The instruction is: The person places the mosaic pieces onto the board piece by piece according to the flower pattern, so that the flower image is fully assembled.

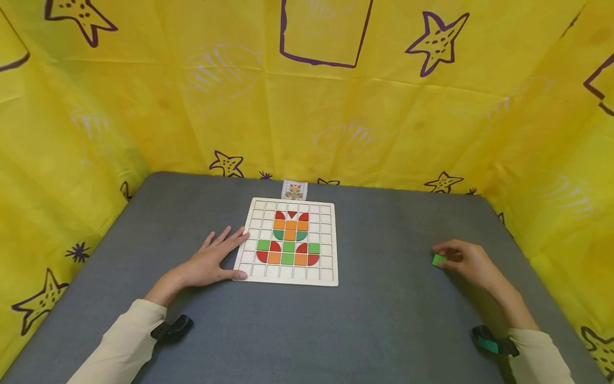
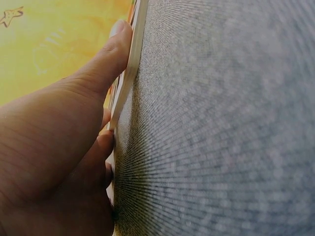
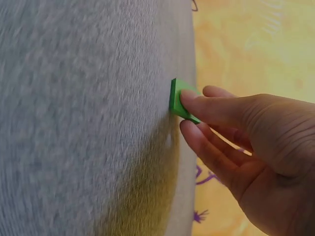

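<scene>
A white gridded board [image 1: 322,271] lies on the table with red, orange and green tiles set in a flower-like pattern. My left hand [image 1: 207,262] rests at the board's left side with fingers spread, fingertips on its edge and thumb at the near left corner. In the left wrist view, the thumb [image 2: 118,46] lies along the board's pale edge [image 2: 130,73]. Far to the right of the board, my right hand [image 1: 472,264] pinches a green square tile [image 1: 437,260] between thumb and fingers. The right wrist view shows this green tile [image 3: 177,101] tilted, close over the table surface.
A small card [image 1: 295,190] with a printed coloured pattern stands behind the board's far edge. The grey table [image 1: 374,330] is bordered by yellow cloth [image 1: 307,117] at the back and sides. Dark bands [image 1: 172,329] sit at both wrists.
</scene>
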Demonstrator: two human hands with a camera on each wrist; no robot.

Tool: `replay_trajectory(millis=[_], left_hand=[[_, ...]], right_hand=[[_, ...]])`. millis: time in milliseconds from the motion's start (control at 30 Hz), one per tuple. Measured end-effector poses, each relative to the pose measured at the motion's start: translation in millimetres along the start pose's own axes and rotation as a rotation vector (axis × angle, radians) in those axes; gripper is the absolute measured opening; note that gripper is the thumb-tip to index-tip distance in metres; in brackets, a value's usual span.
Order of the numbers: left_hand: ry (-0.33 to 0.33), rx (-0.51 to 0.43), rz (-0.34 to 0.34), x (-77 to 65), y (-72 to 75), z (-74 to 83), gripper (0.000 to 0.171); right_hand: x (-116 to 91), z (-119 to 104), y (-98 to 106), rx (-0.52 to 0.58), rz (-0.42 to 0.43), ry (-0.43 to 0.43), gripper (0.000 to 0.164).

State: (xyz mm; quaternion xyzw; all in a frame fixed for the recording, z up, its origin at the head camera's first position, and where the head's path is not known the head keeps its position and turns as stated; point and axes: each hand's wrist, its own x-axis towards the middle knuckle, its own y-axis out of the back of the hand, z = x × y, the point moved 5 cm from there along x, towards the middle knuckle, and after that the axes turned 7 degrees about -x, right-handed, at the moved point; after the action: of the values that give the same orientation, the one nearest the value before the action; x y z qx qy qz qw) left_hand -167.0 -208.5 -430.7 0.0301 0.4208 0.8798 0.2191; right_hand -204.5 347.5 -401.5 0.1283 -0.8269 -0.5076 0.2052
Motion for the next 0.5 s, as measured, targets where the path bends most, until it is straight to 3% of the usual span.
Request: replay_trajectory(millis=[500], left_hand=[[0.001, 0.002, 0.004, 1.1, -1.1, -1.8, 0.101]], right_hand=[[25.7, -29.7, -14.5, 0.058, -0.003, 0.058, 0.027]])
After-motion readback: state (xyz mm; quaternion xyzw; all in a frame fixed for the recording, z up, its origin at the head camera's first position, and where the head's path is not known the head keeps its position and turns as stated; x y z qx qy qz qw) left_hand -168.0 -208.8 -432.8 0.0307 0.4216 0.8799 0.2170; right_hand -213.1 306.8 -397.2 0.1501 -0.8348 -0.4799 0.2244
